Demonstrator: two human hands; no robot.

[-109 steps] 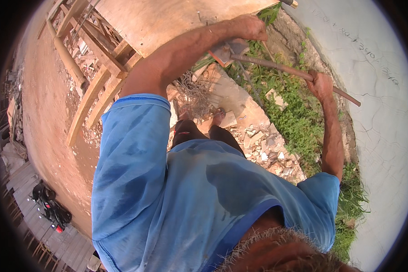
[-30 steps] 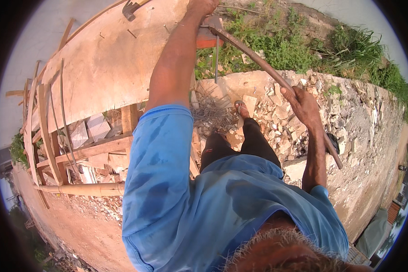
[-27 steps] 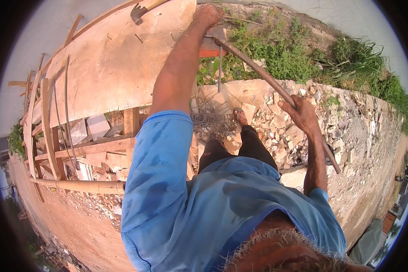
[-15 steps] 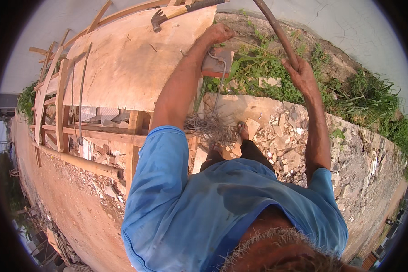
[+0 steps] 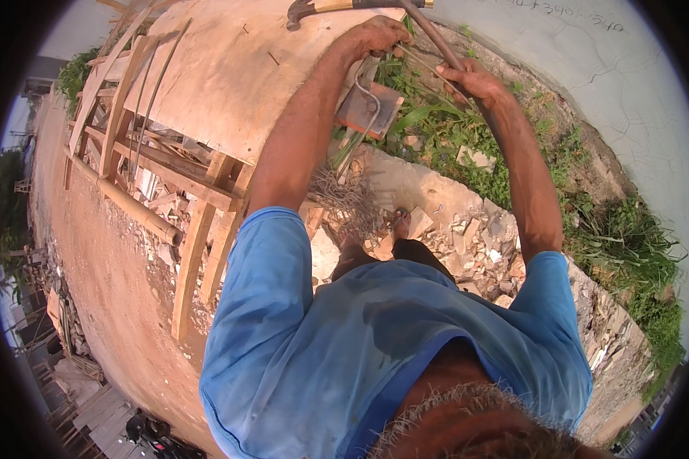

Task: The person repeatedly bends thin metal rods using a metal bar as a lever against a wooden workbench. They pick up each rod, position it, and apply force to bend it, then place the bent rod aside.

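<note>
My left hand (image 5: 379, 34) is closed at the bench's right edge, with a thin metal rod (image 5: 425, 64) running from its fingers toward my right hand. My right hand (image 5: 475, 80) grips a long brown metal bar (image 5: 436, 34), which slants up and left past the picture's top. Where the thin rod ends near my right hand is hard to make out. Below my left hand, a bent steel rod (image 5: 377, 103) curves over a dark reddish plate (image 5: 384, 112) at the bench corner. A claw hammer (image 5: 329, 6) lies on the plywood top (image 5: 207, 73) beside my left hand.
Nails stick up from the plywood, including one bent nail (image 5: 273, 59). Wooden legs (image 5: 194, 264) and a bamboo pole (image 5: 142, 210) stand at left. Tangled wire (image 5: 341, 195) and broken rubble (image 5: 471, 245) surround my feet. Weeds (image 5: 452, 138) grow along the grey wall (image 5: 589, 69).
My right hand has moved left and up, closer to my left hand, and the brown bar leans further left. The whole view has turned, so the bench sits differently in the picture.
</note>
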